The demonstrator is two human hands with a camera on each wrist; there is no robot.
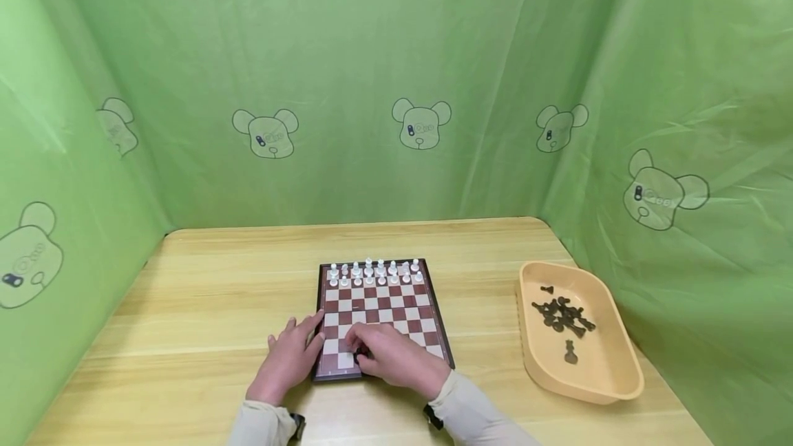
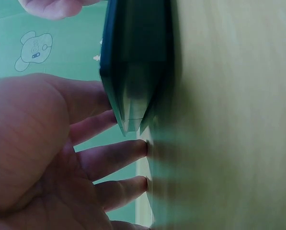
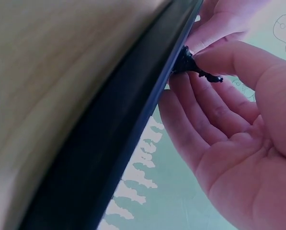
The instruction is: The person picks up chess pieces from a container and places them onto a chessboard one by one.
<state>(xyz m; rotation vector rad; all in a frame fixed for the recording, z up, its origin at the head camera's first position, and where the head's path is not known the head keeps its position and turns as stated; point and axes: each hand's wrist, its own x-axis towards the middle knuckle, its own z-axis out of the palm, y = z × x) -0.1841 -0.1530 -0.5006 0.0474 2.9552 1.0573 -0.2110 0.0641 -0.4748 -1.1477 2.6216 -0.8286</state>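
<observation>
A red-and-white chessboard [image 1: 396, 302] with a dark frame lies on the table, two rows of white chess pieces [image 1: 369, 271] along its far end. My right hand [image 1: 399, 361] is over the near left part of the board. Between thumb and fingers it pinches a black chess piece [image 3: 186, 63], whose wide base is right at the board surface in the right wrist view; from above the fingers mostly cover it. My left hand [image 1: 288, 356] rests at the board's left edge, with thumb and forefinger against the frame and other fingertips on the table.
At the right of the table [image 1: 235, 274] stands a peach plastic tray [image 1: 604, 380] with a heap of black chess pieces [image 1: 564, 315] inside. Green curtains [image 1: 347, 184] printed with bear heads enclose the table at the back and both sides.
</observation>
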